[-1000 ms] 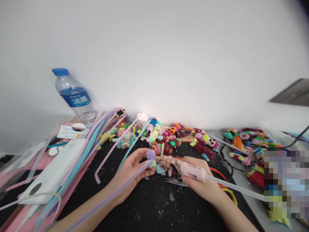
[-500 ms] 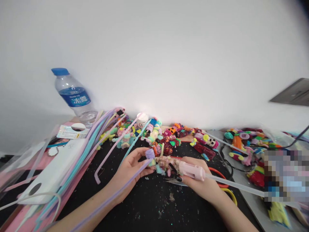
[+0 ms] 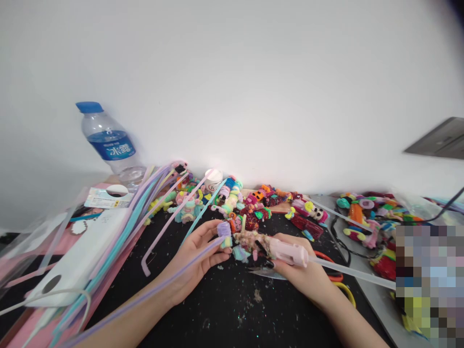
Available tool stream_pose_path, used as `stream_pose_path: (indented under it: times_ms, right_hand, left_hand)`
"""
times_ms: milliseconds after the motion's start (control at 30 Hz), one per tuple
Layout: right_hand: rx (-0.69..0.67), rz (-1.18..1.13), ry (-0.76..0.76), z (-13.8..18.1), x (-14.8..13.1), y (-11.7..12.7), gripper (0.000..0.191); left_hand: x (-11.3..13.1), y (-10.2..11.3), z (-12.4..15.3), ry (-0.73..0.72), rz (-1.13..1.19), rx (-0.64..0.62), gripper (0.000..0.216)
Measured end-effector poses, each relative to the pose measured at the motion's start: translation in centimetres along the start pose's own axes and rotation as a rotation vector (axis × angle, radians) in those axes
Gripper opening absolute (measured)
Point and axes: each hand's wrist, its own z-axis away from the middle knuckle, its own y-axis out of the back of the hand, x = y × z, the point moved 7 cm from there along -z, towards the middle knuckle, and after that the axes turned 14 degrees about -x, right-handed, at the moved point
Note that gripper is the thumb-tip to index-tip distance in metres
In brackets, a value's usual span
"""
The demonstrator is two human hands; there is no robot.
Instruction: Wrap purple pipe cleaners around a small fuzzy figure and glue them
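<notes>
My left hand (image 3: 188, 261) pinches a small coiled pipe cleaner piece (image 3: 224, 230), purple on top with some yellow below. From it a long purple stem (image 3: 159, 286) trails down to the lower left, across my forearm. My right hand (image 3: 304, 278) is wrapped round a pale pink hot glue gun (image 3: 289, 253). Its nozzle end is crusted with glue and fluff and points left, just beside the coiled piece. A translucent glue stick (image 3: 357, 273) sticks out of the gun's back. Scissors (image 3: 267, 273) lie on the black mat under my right hand, partly hidden by it.
Finished pipe cleaner figures (image 3: 188, 205) line the wall, with another heap (image 3: 366, 205) at the right. A water bottle (image 3: 114, 145) stands back left beside bundled pipe cleaners (image 3: 119, 232). A black cable (image 3: 340, 241) runs along the mat's right edge.
The coiled piece has tilted slightly in my left fingers, showing more yellow, and a small gap now shows between it and the nozzle. The trailing purple stem has swung left.
</notes>
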Motion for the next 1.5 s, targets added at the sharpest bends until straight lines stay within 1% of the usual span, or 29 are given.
stream_pose_path:
  times_ms: [200, 367, 500, 567, 667, 800, 933, 1133, 1267, 1367, 1500]
  right_hand:
    - [-0.029, -0.081, 0.042, -0.1, -0.5, -0.4, 0.016]
    - [-0.035, -0.099, 0.031, -0.1, -0.4, -0.4, 0.016]
    - [0.029, -0.054, 0.014, 0.2, -0.1, -0.1, 0.015]
    - [0.028, -0.039, 0.008, 0.2, 0.1, -0.1, 0.016]
    - [-0.009, -0.025, 0.014, 0.0, 0.2, -0.4, 0.018]
    - [0.042, -0.002, 0.032, 0.0, 0.0, -0.1, 0.018]
    - [0.077, -0.021, 0.017, 0.2, 0.0, 0.2, 0.017]
    - [0.021, -0.076, 0.023, 0.1, -0.1, 0.0, 0.017]
    - [-0.059, -0.128, 0.024, -0.2, -0.1, -0.7, 0.018]
    - [-0.074, -0.153, 0.021, -0.2, 0.0, -0.9, 0.019]
    - [-0.058, -0.117, 0.018, -0.2, -0.1, -0.9, 0.016]
  left_hand:
    - [-0.6, -0.1, 0.1, 0.054, 0.006, -0.026, 0.037]
    - [-0.7, -0.2, 0.2, 0.049, 0.052, -0.046, 0.037]
    - [-0.6, -0.2, 0.2, 0.054, 0.091, -0.044, 0.040]
    - [-0.5, -0.1, 0.2, 0.057, 0.105, -0.040, 0.040]
    - [-0.5, -0.1, 0.3, 0.057, 0.115, -0.048, 0.040]
    - [-0.6, -0.2, 0.3, 0.059, 0.118, -0.074, 0.040]
    - [-0.4, -0.3, 0.3, 0.057, 0.097, -0.064, 0.039]
    - [-0.2, -0.3, 0.2, 0.040, -0.011, -0.036, 0.035]
    - [-0.4, -0.3, 0.1, 0.039, -0.071, -0.042, 0.031]
    - [-0.5, -0.1, -0.1, 0.041, -0.092, -0.044, 0.030]
    - [-0.6, 0.2, -0.2, 0.025, -0.106, -0.049, 0.031]
